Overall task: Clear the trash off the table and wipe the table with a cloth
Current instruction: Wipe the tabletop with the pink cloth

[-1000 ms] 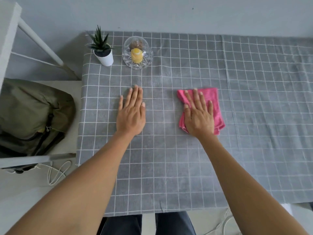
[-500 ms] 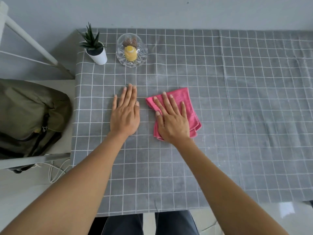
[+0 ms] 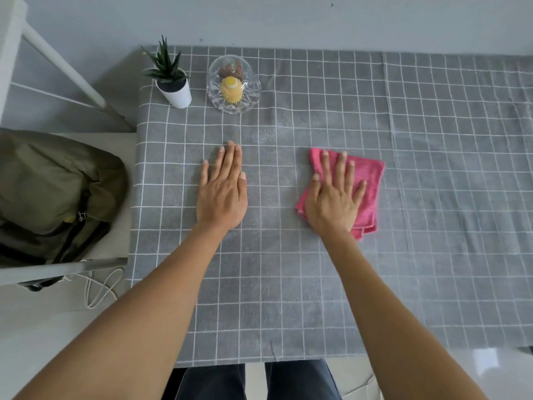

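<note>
Surface (image 3: 317, 284) under a grey white-grid tablecloth: no loose trash visible anywhere on it, so the clearing stage reads as done. Wiping is in progress; how much of the surface has been covered cannot be told.

Left hand (image 3: 222, 192): flat, fingers together, palm down on the tablecloth, holding nothing.

Right hand (image 3: 334, 202): fingers spread, palm pressed down on a folded pink microfibre cloth (image 3: 370, 180), right of centre, well apart from the left hand.

Far left corner: clear cut-glass dome over small cakes (image 3: 233, 85), small green succulent in a white pot (image 3: 173, 82). Both look like decor, not trash.
</note>
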Tool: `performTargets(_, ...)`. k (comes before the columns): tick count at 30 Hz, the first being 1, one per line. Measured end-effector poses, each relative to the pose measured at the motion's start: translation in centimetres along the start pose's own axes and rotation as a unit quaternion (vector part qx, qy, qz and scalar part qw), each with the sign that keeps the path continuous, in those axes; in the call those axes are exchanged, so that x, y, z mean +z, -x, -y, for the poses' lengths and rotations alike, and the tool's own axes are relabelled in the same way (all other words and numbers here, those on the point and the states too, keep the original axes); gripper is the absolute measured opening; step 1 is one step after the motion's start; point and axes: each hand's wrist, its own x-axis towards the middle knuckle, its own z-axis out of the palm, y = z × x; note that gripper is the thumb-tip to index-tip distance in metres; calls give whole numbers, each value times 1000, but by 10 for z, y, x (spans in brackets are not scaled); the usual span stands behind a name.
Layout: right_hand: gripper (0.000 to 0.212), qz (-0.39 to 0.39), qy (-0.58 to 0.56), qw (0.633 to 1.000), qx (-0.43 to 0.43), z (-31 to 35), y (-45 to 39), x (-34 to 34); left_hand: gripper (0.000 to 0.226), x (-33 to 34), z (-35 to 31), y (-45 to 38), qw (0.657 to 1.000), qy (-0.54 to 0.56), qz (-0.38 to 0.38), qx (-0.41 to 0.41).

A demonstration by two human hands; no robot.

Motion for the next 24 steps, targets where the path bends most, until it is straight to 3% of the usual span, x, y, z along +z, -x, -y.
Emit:
performTargets(4, 51, 38, 6, 990, -138, 46, 29, 16, 56, 1, 0, -1, 1000, -3, -1, -1)
performTargets(8, 50, 43, 20, 975, -216, 29, 23, 12, 56, 0, 0, -1, 1000, -1, -1, 5)
performTargets(10, 49, 37, 32, 980, -195, 4, 7, 3, 55, -1, 0, 0, 1000, 1, 4, 4)
performTargets(14, 50, 15, 22, 998, -59, -41, -23, -20, 55, -1, 2, -1, 1000, -2, 12, 3)
performTargets(20, 52, -13, -31, 998, 53, -12, -22, -11, 57, -5, 2, -3, 1000, 6, 25, 5)
performTargets(22, 53, -7, -36, 998, 43, 9, -19, -5, 56, -7, 5, -10, 1000, 11, 17, -5)
performTargets(24, 52, 13, -25, 999, -36, 34, -10, 3, 56, -10, 8, -26, 1000, 22, 4, -21)
